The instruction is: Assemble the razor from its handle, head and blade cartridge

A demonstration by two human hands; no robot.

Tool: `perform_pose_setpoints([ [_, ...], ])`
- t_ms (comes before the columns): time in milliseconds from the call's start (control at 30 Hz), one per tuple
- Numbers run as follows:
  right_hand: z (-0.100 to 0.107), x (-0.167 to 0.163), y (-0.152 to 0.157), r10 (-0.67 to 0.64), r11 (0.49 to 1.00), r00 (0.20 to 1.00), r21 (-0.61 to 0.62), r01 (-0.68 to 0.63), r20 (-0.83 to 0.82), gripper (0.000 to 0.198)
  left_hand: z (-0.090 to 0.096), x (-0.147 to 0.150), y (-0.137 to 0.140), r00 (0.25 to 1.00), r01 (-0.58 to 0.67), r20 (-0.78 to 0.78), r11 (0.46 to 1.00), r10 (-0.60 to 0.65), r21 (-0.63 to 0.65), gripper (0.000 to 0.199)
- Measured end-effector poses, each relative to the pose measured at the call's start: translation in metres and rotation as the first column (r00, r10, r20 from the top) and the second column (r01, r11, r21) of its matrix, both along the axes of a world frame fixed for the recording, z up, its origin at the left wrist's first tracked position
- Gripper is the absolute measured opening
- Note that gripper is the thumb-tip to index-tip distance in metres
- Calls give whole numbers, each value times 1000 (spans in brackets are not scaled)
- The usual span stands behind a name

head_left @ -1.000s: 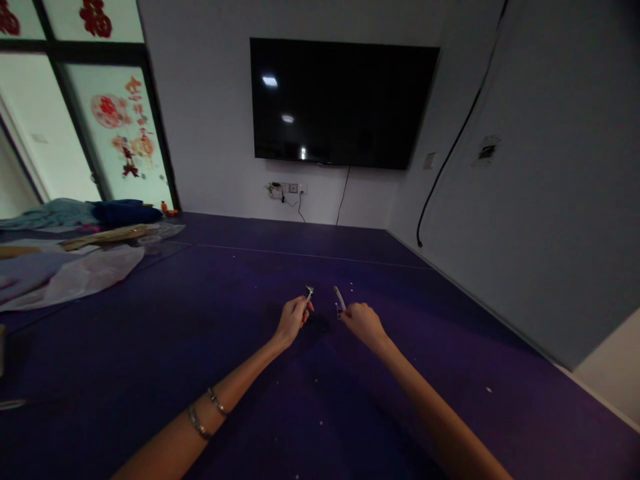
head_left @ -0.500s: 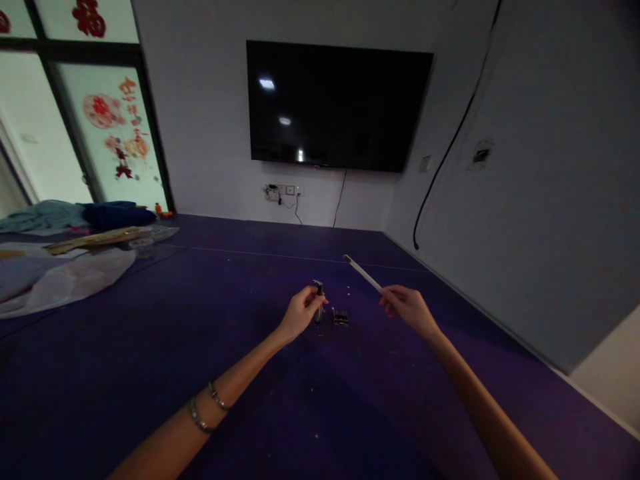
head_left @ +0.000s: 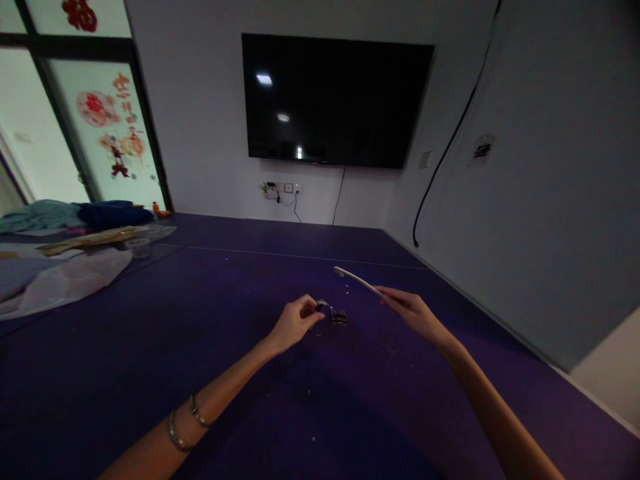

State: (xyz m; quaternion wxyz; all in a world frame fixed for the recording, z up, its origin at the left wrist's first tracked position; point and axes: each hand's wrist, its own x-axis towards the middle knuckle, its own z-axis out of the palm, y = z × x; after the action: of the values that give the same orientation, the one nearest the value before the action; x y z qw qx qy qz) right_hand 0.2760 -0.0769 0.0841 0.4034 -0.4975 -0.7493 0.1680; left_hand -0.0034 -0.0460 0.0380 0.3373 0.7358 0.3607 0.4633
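Observation:
My left hand point(head_left: 296, 323) pinches a small dark-and-silver object point(head_left: 322, 305) between thumb and fingers. Its metallic end shows above the thumb; the fingers cover most of the rest, so its kind is unclear. To the right, my right hand point(head_left: 409, 312) grips the handle of a white toothbrush point(head_left: 361, 281), its bristled head pointing left and away from me. The brush is held in the air, apart from the left hand. Just right of the left fingertips, a small dark boxy piece point(head_left: 339, 318) lies on the purple surface point(head_left: 240, 387).
Tiny white bits lie scattered on the purple surface. At the far left are a plastic sheet point(head_left: 75, 283), a clear cup point(head_left: 139, 249) and folded cloth point(head_left: 113, 213). A television point(head_left: 335, 100) hangs on the back wall, and a black cable point(head_left: 447, 150) dangles at right.
My left hand has lowered slightly and tilted the small object from upright. My right hand has turned the toothbrush, bringing its head lower and to the left.

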Motion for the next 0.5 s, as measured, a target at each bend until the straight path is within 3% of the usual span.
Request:
perform_pose_setpoints([
  [133, 9, -9, -12, 88, 996, 994, -11, -88, 70, 37, -2, -3, -4, 999, 40, 7, 999, -40, -29, 17],
  [500, 15, -29, -24, 110, 992, 973, 30, -119, 203, 32, -2, 7, -19, 995, 88, 61, 991, -83, -97, 15],
])
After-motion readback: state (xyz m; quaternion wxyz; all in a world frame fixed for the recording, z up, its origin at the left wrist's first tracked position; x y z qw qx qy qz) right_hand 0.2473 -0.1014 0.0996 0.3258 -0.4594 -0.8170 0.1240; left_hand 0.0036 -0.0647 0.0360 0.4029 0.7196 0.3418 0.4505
